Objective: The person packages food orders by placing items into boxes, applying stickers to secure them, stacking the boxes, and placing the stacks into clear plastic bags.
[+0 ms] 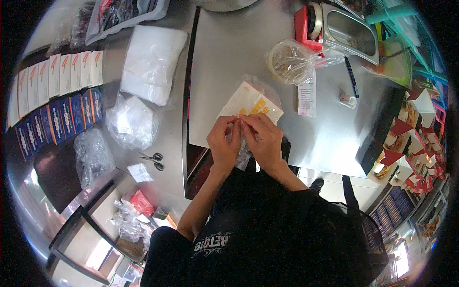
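At the front edge of the steel table, a clear plastic bag (pixel 273 94) surrounds a white box (pixel 239 96) with yellow print and a red edge. My left hand (pixel 224 140) and my right hand (pixel 264 138) meet at the box's near side, fingertips pinched together on the bag's plastic. Loose plastic hangs below them toward my body. My fingers hide the exact spot they grip. Farther right lies a knotted clear bag (pixel 292 62) with a round container inside, partly over a printed paper slip (pixel 307 98).
Scissors (pixel 154 159), a stack of plastic bags (pixel 154 64) and a bundled clear bag (pixel 132 122) lie on the left counter. On the right are a black marker (pixel 351 77), a small cup (pixel 348 101), a red scale (pixel 304 30), a steel pan (pixel 349 32) and several red-and-white cartons (pixel 405 163).
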Available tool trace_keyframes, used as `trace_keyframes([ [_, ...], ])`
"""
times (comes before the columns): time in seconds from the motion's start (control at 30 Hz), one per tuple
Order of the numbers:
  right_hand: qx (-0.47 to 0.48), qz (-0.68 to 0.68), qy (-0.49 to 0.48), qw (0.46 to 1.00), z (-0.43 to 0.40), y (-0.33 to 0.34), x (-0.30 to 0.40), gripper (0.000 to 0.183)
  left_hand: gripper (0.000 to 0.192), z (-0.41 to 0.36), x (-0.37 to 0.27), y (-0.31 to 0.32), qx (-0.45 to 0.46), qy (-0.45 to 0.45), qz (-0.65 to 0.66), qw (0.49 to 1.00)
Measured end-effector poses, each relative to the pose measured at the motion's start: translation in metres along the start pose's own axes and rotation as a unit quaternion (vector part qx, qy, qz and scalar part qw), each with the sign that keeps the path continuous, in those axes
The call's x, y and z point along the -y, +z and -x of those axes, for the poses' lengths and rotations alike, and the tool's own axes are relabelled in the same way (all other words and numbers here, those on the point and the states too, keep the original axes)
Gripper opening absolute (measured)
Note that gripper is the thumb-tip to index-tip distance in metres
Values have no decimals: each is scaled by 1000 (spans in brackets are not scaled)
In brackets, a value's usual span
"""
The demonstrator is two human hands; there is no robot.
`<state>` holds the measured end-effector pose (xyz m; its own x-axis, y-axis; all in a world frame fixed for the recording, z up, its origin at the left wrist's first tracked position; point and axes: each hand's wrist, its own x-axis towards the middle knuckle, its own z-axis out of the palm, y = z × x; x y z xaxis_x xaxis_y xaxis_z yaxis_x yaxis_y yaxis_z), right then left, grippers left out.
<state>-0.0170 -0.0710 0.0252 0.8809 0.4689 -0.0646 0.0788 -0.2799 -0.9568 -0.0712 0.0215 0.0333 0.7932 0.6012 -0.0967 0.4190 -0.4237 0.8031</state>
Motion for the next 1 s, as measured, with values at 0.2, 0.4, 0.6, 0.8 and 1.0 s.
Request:
trace_keyframes([
  [0.2, -10, -20, -15, 1000, 0, 1, 0, 17, 9, -1, 6, 3, -16, -27, 43, 999],
  [0.4, -35, -15, -26, 999, 6, 4, -1, 13, 11, -1, 3, 1, -17, -91, 70, 993],
  [0.6, -34, -17, -14, 999, 6, 5, 0, 16, 10, -1, 1, 1, -25, -63, 28, 997],
  [0.8, -38, -22, -15, 999, 4, 7, 2, 19, 10, 0, 5, 3, -27, -41, 24, 999],
  [1.0, -30, -15, -10, 999, 10, 5, -2, 18, 10, -1, 8, 5, -35, -49, 33, 998],
])
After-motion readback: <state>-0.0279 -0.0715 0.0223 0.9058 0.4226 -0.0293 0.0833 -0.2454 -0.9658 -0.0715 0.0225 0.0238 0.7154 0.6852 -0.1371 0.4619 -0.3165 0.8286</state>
